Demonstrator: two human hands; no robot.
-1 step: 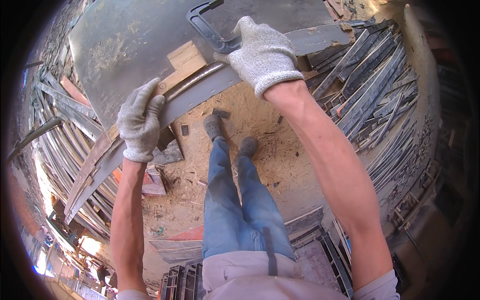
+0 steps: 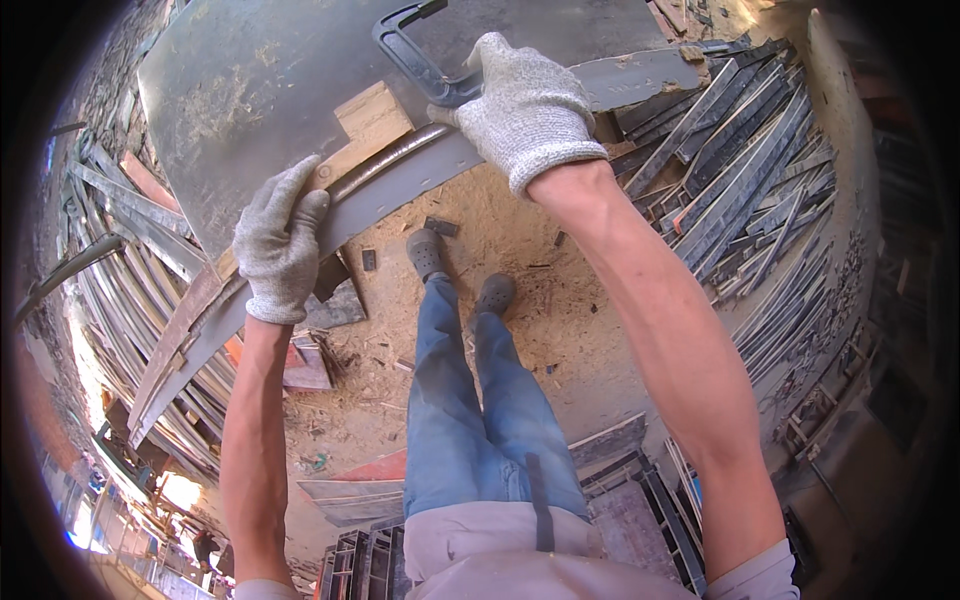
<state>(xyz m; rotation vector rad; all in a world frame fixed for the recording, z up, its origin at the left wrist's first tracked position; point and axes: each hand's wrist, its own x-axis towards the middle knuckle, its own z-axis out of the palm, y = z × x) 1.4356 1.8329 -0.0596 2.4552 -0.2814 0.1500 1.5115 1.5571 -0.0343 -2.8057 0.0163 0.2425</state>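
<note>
My left hand (image 2: 280, 245), in a grey knit glove, pinches the near left end of a pale wooden piece (image 2: 374, 122) between fingers and thumb. That piece has a stepped block shape and lies on the front edge of a dark sheet-topped table (image 2: 230, 100), along a dark metal strip (image 2: 390, 160). My right hand (image 2: 530, 110), gloved alike, is closed round the near end of a dark C-shaped frame (image 2: 405, 50), which looks like a clamp or a tool handle. Its fingers partly hide that end. The frame rests over the table top, right of the wooden piece.
A grey rail (image 2: 430, 165) runs along the table's front edge. Long strips (image 2: 740, 150) are heaped on the right, and more strips (image 2: 150, 300) lie at the left. Sawdust and small offcuts cover the floor (image 2: 370, 350) round my feet. Dark crates (image 2: 365, 565) stand near my waist.
</note>
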